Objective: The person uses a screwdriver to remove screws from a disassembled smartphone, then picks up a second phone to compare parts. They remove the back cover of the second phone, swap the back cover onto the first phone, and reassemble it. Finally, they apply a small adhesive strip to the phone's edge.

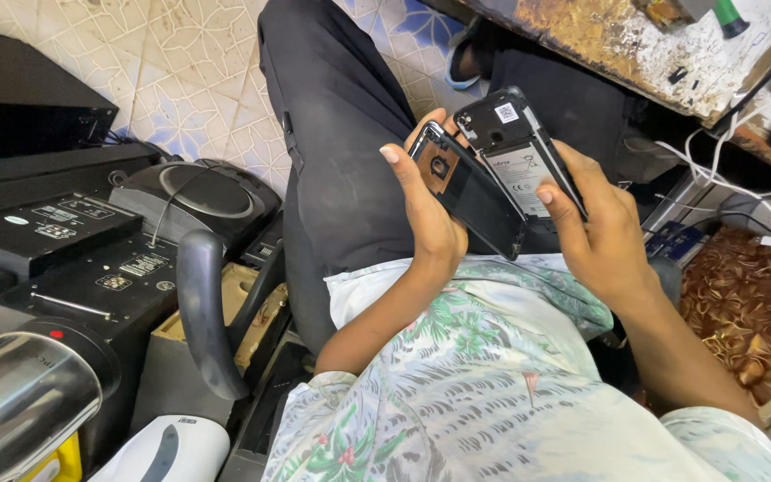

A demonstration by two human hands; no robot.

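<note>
Back cover (470, 198) already off the phone (518, 156): left hand (430, 223) grips the cover, right hand (595, 236) grips the open phone. Insides exposed, rest untouched.

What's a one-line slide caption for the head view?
Left hand holds a detached black back cover beside the opened smartphone in the right hand.

You are seated in a small electronics repair workshop. Stacked black audio units (91, 259) crowd the tiled floor (180, 71) on your left; a worn, rust-stained desk (635, 45) with loose white cables (716, 170) stands ahead.
</note>
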